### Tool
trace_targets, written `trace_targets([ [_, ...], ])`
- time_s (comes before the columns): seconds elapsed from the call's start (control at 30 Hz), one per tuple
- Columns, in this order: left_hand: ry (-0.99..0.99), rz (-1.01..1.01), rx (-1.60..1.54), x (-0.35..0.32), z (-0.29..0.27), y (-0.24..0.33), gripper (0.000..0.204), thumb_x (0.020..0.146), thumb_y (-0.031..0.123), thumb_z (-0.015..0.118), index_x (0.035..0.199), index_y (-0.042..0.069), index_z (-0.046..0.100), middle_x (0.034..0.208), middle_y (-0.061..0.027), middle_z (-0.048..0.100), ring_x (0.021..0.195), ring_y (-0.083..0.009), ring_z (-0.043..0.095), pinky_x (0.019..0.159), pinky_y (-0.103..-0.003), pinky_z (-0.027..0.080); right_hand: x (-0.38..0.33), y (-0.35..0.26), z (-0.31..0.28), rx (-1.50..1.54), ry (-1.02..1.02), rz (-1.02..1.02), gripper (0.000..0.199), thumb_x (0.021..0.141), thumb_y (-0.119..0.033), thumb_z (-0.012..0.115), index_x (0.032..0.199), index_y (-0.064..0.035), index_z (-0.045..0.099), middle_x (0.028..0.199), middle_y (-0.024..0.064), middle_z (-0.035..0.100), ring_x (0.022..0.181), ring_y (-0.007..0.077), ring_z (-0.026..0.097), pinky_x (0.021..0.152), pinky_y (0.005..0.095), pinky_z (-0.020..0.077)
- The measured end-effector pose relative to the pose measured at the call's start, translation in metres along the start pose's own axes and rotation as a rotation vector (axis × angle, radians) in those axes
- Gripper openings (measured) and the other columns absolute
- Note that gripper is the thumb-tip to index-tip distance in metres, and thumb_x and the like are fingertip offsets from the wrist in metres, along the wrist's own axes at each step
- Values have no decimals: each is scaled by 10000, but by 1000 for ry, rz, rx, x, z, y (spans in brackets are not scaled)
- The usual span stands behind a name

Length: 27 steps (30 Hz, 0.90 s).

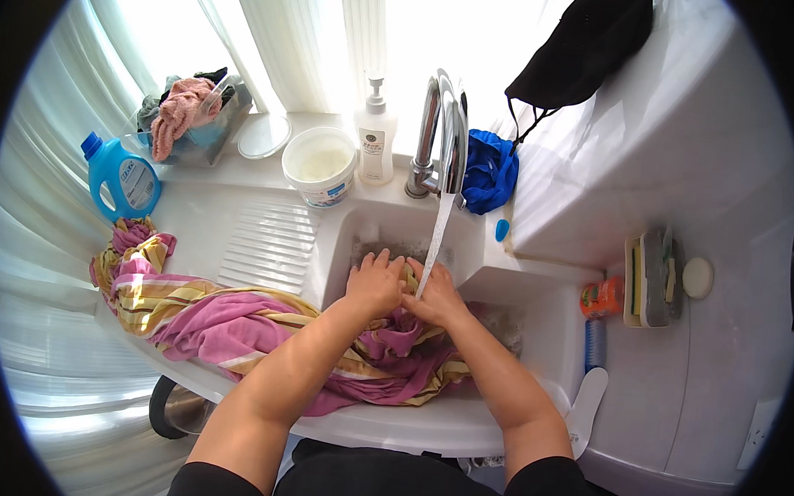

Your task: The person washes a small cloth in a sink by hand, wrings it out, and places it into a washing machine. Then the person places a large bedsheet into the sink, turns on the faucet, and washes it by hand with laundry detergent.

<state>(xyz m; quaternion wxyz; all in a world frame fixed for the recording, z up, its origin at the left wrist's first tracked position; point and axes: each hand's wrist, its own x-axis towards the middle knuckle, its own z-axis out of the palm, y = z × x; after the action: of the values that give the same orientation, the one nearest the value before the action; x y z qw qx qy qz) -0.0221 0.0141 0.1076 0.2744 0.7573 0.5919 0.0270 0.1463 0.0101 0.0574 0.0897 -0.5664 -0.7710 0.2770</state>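
A long pink cloth with yellow, white and brown stripes (234, 325) trails from the left side of the white sink (322, 245) along its front and into the basin. My left hand (374, 284) lies on the bunched wet part in the basin, fingers spread. Beside it, my right hand (439, 296) is closed on a fold of the same cloth, its thumb toward the left hand. Water (436, 241) runs from the chrome faucet (455, 135) down by the right hand. Greyish, foamy water shows around the cloth, and part of the cloth is hidden under my hands and arms.
A ribbed washboard (269, 247) is moulded left of the basin. Behind stand a blue detergent jug (134, 186), a clothes-filled clear bin (211, 147), a white tub (315, 187) and a pump bottle (376, 150). Blue cloth (489, 172) lies behind the faucet; brushes (596, 345) and sponges (653, 279) sit right.
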Motion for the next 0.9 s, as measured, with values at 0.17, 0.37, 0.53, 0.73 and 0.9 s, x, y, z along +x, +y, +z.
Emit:
trace_targets([
  [0.17, -120, -112, 241, 24, 115, -36, 577, 922, 368, 375, 1468, 210, 275, 1564, -100, 114, 1431, -379, 46, 1092, -641, 54, -12, 9, 101, -317, -171, 286, 614, 928, -386, 367, 1488, -184, 215, 1536, 160, 155, 1375, 383, 243, 1084, 575, 205],
  [0.37, -600, -217, 14, 68, 137, -63, 552, 846, 393, 514, 1347, 164, 485, 1457, -138, 374, 1350, -361, 310, 1113, -503, 209, 1, 32, 113, -130, -169, 345, 466, 885, -351, 431, 1289, -139, 526, 1325, 155, 511, 1170, 319, 535, 988, 437, 413],
  [0.53, -506, -210, 26, 55, 95, -46, 635, 727, 333, 667, 1310, 133, 513, 1316, -186, 506, 1196, -373, 488, 1060, -476, 321, 21, 58, 154, -144, -255, 488, 528, 821, -412, 537, 1291, -173, 515, 1306, 179, 522, 1192, 355, 508, 942, 475, 440],
  [0.73, 291, -329, -129, 25, 99, -39, 651, 766, 296, 680, 1330, 63, 455, 1347, -217, 414, 1319, -428, 269, 1096, -505, 241, 14, 11, 63, -295, -122, 452, 921, 709, -536, 675, 1420, -76, 314, 1275, 166, 545, 1185, 404, 494, 998, 458, 390],
  [0.9, 131, -449, -423, 16, 94, -58, 752, 797, 446, 645, 1363, 13, 402, 1363, -264, 415, 1271, -408, 396, 1066, -432, 322, -32, -3, 50, 98, -91, 504, 695, 602, -407, 711, 1155, -18, 553, 982, 230, 649, 914, 366, 634, 826, 429, 497],
])
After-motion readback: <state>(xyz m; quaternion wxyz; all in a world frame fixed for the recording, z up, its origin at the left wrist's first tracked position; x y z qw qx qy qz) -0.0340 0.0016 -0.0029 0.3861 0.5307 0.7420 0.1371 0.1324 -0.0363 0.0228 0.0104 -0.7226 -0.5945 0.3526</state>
